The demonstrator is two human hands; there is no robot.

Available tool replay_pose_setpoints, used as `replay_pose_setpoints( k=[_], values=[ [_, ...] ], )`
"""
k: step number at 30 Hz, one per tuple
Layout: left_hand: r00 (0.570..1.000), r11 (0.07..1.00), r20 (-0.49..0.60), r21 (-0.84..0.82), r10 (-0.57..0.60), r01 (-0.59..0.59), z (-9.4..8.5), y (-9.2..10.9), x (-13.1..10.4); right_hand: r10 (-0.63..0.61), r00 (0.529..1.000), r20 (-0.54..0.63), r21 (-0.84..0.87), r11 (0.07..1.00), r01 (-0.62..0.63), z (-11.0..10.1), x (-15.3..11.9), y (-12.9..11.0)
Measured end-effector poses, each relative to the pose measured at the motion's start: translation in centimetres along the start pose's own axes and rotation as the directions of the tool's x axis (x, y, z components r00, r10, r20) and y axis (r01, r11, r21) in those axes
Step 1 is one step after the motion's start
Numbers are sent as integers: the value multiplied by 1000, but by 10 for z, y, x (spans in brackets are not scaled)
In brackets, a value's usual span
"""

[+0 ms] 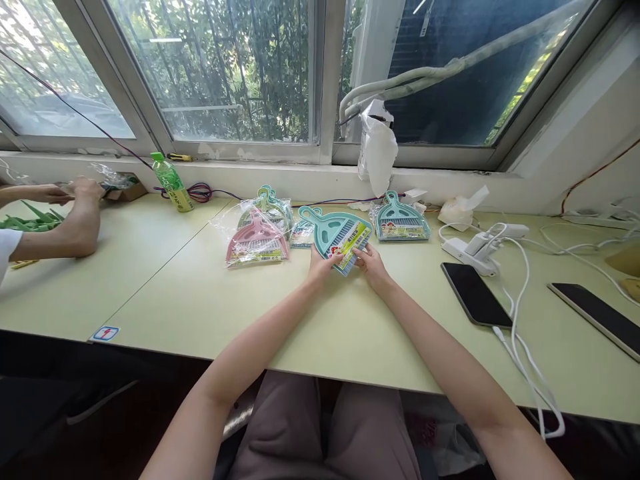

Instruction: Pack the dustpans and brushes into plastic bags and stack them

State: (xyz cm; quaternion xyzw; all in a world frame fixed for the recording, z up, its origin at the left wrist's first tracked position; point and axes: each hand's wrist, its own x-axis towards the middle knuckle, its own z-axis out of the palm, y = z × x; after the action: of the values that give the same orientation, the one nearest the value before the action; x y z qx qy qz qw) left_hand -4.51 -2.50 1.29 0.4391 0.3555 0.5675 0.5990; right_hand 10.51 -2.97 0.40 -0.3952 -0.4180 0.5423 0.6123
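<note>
A teal dustpan-and-brush set (336, 233) with a yellow-green label is tilted above the middle of the table. My left hand (323, 263) grips its lower left edge, thumb across the front. At its lower right edge, my right hand (371, 263) holds it with the fingers on the label side. Behind it and to the left lies a pink set (256, 240) in clear plastic, with a green set (269, 207) partly behind. Another teal set (401, 220) lies to the right. A further packaged set (302, 235) is mostly hidden behind the held one.
A green bottle (173, 183) stands at the back left. Another person's hands (83, 190) work near green pieces at far left. Right of my hands are a power strip (473, 252), white cables, a phone (475, 295) and a dark device (597, 317).
</note>
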Motion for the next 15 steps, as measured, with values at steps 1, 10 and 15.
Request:
replay_pose_setpoints(
  k=[1,10,15],
  values=[
    [1000,1000,-2,13,7,-7,-1,-1,1,2,1000,-5,3,1000,-2,0,0,0],
    [973,957,115,190,201,-220,-7,4,12,-2,999,-41,39,999,4,-1,5,2],
    [972,943,134,251,192,-220,-10,5,15,3,998,-63,37,999,-1,-3,8,4]
  ],
)
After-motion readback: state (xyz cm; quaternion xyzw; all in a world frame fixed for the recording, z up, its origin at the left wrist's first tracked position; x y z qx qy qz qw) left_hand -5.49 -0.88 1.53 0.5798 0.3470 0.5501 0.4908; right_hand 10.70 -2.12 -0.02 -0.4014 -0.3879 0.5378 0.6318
